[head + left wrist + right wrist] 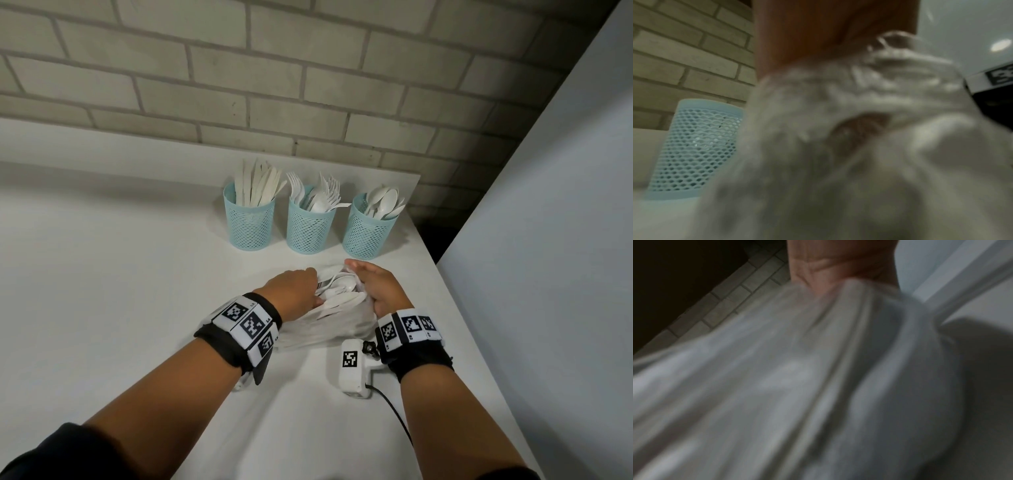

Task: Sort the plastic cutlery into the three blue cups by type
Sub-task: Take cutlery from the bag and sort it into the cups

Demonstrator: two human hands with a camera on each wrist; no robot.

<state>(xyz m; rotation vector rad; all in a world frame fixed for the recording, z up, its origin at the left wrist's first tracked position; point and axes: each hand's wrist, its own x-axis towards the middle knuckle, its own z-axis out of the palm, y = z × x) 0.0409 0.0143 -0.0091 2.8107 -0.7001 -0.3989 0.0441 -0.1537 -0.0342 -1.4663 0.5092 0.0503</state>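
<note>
Gripping the plastic bag [329, 325] of cutlery [339, 287], left hand [294, 291] and right hand [380, 287] show no legible writing.

A staged recording corner is being suggested rather than a lived-in room. A bare white table [137, 274] is being backed by a grey painted brick wall [274, 85], with a plain white panel [548, 240] closing off its right edge. Printed marker bands [246, 325] and a wired white camera unit [352, 370] are being worn on the wrists.
</note>
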